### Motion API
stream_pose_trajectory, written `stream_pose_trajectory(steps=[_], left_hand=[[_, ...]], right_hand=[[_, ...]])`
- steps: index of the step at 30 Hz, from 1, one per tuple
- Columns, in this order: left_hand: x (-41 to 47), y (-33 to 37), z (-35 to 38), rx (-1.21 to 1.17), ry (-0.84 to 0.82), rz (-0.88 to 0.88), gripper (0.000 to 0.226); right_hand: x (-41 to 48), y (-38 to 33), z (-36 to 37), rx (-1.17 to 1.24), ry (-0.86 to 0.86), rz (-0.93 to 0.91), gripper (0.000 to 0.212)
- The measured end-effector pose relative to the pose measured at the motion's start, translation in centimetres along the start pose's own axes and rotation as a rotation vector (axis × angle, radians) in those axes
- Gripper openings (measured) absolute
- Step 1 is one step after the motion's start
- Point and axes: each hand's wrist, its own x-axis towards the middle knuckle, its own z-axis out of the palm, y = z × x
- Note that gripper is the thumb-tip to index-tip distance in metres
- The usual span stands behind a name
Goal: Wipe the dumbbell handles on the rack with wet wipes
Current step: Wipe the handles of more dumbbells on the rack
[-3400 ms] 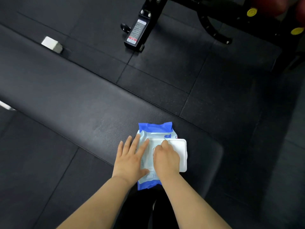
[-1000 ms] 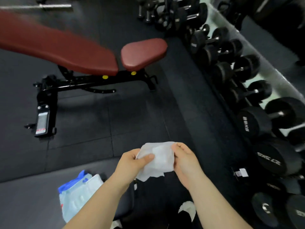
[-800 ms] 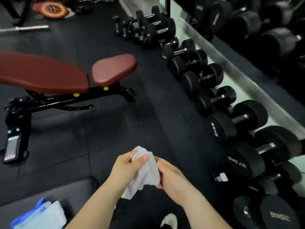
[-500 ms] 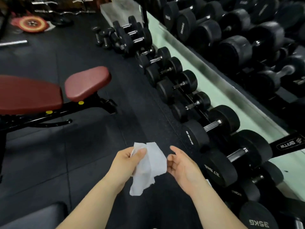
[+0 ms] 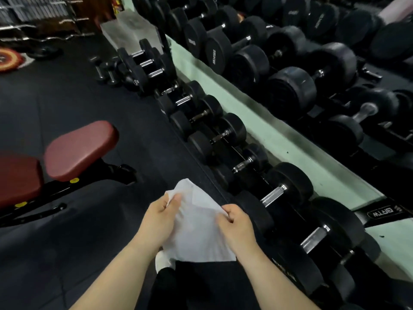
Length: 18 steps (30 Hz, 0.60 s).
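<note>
Head view: I look down at my two hands; the dumbbells (image 5: 234,128) run along my right side.
Change: half a second ago the wet wipe (image 5: 196,231) hung folded from my left grip (image 5: 159,217) alone, and my right grip (image 5: 234,222) was spread beside it. Now both take it, and it is pulled out into a wide sheet.
Left grip: thumb and fingers pinch the upper left corner of the wipe.
Right grip: the fingers are curled and pinch the right edge of the wipe.
Place of the wipe: in the air between my two grips, above the floor (image 5: 67,113), near the dumbbells but touching none.
Packet: the blue packet seen earlier is no more in view.
Meaning for the task: I judge that fetching and unfolding are done. No handle is wiped yet.
Nearest bar: the nearest handle (image 5: 271,195) is a short bar of bright metal, just right of my right grip. It is too blurred to tell if it is knurled.
Second bar: the next handle (image 5: 314,239) has the same shape and lies closer to me.
Heads: the black heads (image 5: 290,180) are thick round drums, matte, rubber by their look.
Wipe material: thin, white, soft, creased. I expect it will wrap well round a bar.
Floor: dark dull mats with seams.
Bench: the red bench (image 5: 80,148) has a smooth padded seat and stands well apart on my left.
</note>
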Motion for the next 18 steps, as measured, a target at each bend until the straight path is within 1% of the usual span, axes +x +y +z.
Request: stream_pose_trajectory(steps=[1,3,5,7,8,9,10,11,12,13,15,16,17,18], left_hand=[[1.9,0.5,-0.3,-0.010,0.004,-0.005,0.032],[6.2,1.5,-1.2,-0.027,-0.002,-0.024,0.027],[10.3,3.0,-2.2,-0.058,-0.043,-0.045,0.026],[14.8,4.4,-3.5,-0.070,-0.106,-0.077,0.027],[16.6,5.4,-4.2,-0.047,-0.157,-0.067,0.027],[18.4,6.4,-4.9,-0.022,-0.249,-0.034,0.024],[20.0,7.3,-5.6,-0.008,-0.382,-0.008,0.018],[21.8,8.0,-6.3,0.000,-0.501,0.004,0.021],[23.5,8.7,-6.9,-0.001,-0.584,0.013,0.031],[24.9,9.3,-7.3,0.004,-0.602,0.026,0.033],[27.7,10.9,-7.7,0.031,-0.443,0.121,0.013],[28.9,12.0,-8.0,0.043,-0.379,0.202,0.025],[30.2,13.4,-8.3,0.037,-0.360,0.290,0.037],[31.3,14.8,-8.7,0.005,-0.396,0.381,0.043]], right_hand=[[1.6,-0.6,0.3,0.016,0.029,0.010,0.010],[5.2,-2.1,1.4,0.121,0.053,0.110,0.016],[8.5,-4.0,2.5,0.249,0.007,0.235,0.023],[11.8,-6.0,3.6,0.269,-0.064,0.273,0.022],[13.4,-6.9,4.1,0.228,-0.111,0.248,0.020],[15.0,-7.9,4.6,0.197,-0.146,0.222,0.019],[16.6,-8.8,5.0,0.188,-0.155,0.207,0.017],[18.1,-9.6,5.3,0.196,-0.138,0.209,0.016],[19.7,-10.5,5.6,0.232,-0.107,0.219,0.017],[21.2,-11.2,5.7,0.289,-0.083,0.231,0.017],[23.8,-13.1,5.3,0.416,-0.082,0.223,0.014],[24.9,-14.4,4.8,0.479,-0.100,0.183,0.014],[26.2,-15.8,4.2,0.542,-0.122,0.130,0.016],[27.4,-17.1,3.5,0.589,-0.144,0.074,0.021]])
